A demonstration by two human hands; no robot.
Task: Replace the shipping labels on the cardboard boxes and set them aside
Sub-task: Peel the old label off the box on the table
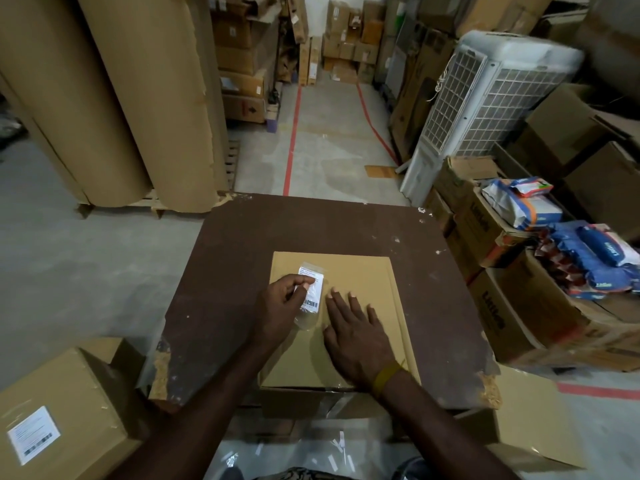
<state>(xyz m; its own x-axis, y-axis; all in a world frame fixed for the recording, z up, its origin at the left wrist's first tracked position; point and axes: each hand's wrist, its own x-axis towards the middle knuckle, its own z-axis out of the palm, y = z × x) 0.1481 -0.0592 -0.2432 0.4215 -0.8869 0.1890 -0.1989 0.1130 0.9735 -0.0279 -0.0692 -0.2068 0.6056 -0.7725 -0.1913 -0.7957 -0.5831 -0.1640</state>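
A flat cardboard box point(363, 282) lies on the dark brown table point(242, 258) in front of me. On its top, near the left side, is a white shipping label point(313, 294) with a barcode, under clear tape. My left hand point(282, 303) pinches the label's left edge between thumb and fingers. My right hand point(356, 327) lies flat on the box lid just right of the label, fingers straight and spread.
A labelled cardboard box point(59, 420) sits on the floor at lower left, another box point(530, 427) at lower right. Stacked boxes with blue packets point(595, 261) stand to the right, a white air cooler point(485, 98) behind them, big cardboard rolls point(138, 98) at left. Paper scraps litter the floor at my feet.
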